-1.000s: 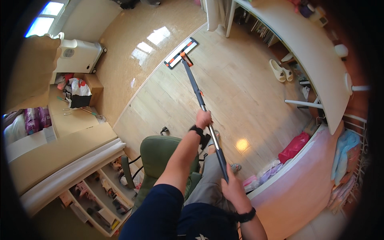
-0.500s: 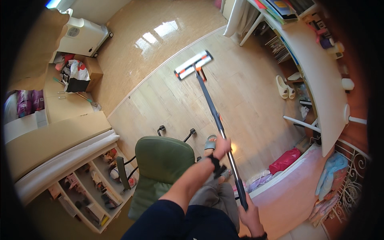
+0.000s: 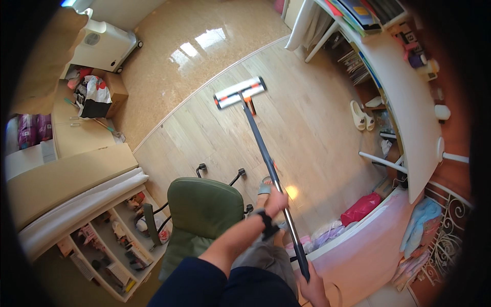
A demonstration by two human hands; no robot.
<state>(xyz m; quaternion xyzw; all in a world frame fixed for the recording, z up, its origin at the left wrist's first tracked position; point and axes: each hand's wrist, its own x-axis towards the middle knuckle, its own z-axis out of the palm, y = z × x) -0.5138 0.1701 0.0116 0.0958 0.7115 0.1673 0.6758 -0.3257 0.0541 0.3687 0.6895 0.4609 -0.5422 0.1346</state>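
A flat mop (image 3: 260, 140) with a grey and silver pole slants across the middle of the view. Its wide white head (image 3: 240, 93), with orange parts and dark ends, lies on the light wood-look floor. Midway down the pole, my left hand (image 3: 276, 201) is wrapped round the silver section. Lower, near the dark end of the handle, my right hand (image 3: 313, 286) grips the pole. One of my feet, in a grey-blue slipper (image 3: 264, 187), shows just past my left hand.
A green office chair (image 3: 205, 207) stands close on my left, beside an open drawer (image 3: 110, 245) of small items. White slippers (image 3: 358, 116) lie at right by a desk (image 3: 417, 112). A pink bag (image 3: 361, 209) rests near the bed (image 3: 353, 256). A cardboard box (image 3: 116, 92) stands far left.
The mop head has slid a little toward me and to the left over the floor. Both hands have come back with the pole, still holding it. The view has shifted slightly.
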